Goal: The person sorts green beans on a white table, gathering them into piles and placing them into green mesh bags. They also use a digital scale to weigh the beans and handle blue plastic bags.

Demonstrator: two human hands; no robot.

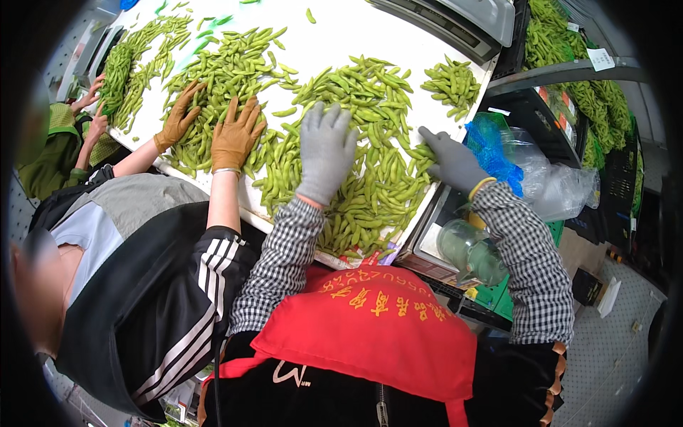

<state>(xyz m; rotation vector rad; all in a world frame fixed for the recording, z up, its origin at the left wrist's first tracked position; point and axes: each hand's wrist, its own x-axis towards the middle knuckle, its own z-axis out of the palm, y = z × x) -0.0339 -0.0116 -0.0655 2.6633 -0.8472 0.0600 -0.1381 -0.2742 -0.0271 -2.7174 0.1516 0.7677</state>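
Observation:
Green soybean pods (pixel 373 181) lie spread in a broad heap on the white tabletop (pixel 331 32) in front of me. My left hand (pixel 327 149), in a light grey knit glove, rests palm down on the heap with its fingers slightly bent. At the table's right edge is my right hand (pixel 451 158), in a darker grey glove; its thumb and fingers are around a few pods, and the fingertips are partly hidden. Beyond it, a small separate pile of pods (pixel 452 86) lies near the table's right edge.
On my left, a co-worker's hands in brown gloves (pixel 235 136) touch another heap; farther left are another person's bare hands (pixel 96 125). A scale (pixel 448 26) stands at the back right. Right of the table are blue netting (pixel 493 152), plastic bags (pixel 560 184), a jar (pixel 469 251) and crates (pixel 549 120).

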